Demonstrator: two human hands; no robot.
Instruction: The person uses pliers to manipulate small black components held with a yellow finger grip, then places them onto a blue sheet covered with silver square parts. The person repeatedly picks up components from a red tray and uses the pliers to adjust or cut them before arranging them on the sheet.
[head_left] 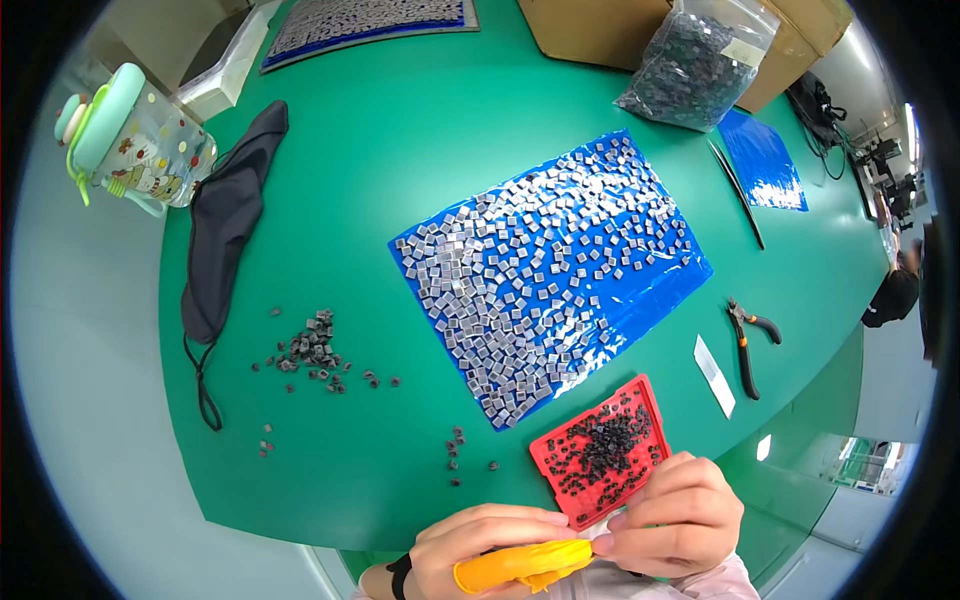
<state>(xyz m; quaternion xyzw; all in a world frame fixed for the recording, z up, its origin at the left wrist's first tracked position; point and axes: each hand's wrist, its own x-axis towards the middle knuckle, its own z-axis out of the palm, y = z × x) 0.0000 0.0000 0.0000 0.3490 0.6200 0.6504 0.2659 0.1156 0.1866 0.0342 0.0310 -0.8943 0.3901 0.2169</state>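
Note:
At the lower edge my left hand (470, 545) is closed around a bright yellow, curved, wrinkled thing (525, 566) whose kind I cannot make out. My right hand (680, 515) is pinched at its right end; what lies between those fingertips is hidden. Just beyond both hands a red tray (655, 405) lies tilted on the green table, holding many small black parts (612, 445). Farther off, a blue sheet (640, 310) carries many small grey square pieces (460, 270), packed densely on its left side and looser toward the right.
Loose dark pieces (312, 345) lie heaped on the left, near a black cloth pouch (228, 225) and a clear bottle (150, 145). Orange-handled cutters (743, 350), a white strip (714, 376) and tweezers (737, 195) lie right. A filled plastic bag (695, 70) leans against a cardboard box (590, 30).

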